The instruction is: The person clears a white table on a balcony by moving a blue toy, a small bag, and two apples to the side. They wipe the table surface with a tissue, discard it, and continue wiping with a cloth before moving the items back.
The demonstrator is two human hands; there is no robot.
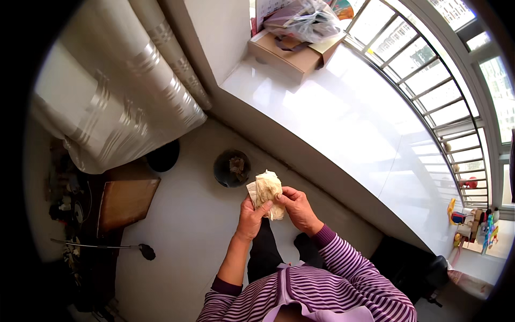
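Observation:
Both of my hands hold a crumpled, pale cream piece of thin material (268, 189), paper or cloth, in front of my body. My left hand (252, 217) grips its lower left side, with the thumb on top and the fingers underneath. My right hand (298, 207) pinches its right edge between thumb and fingers. A flatter, folded layer sticks out at its left. Just beyond my hands, a dark round bin (232, 168) stands on the floor with some crumpled brownish stuff inside.
Right of the bin runs a white windowsill (342, 120) bearing a cardboard box (281, 56) and a plastic bag (310, 20). A pale curtain (132, 92) hangs at upper left. A wooden cabinet (126, 205) and a thin metal rod with a dark tip (147, 252) are at left.

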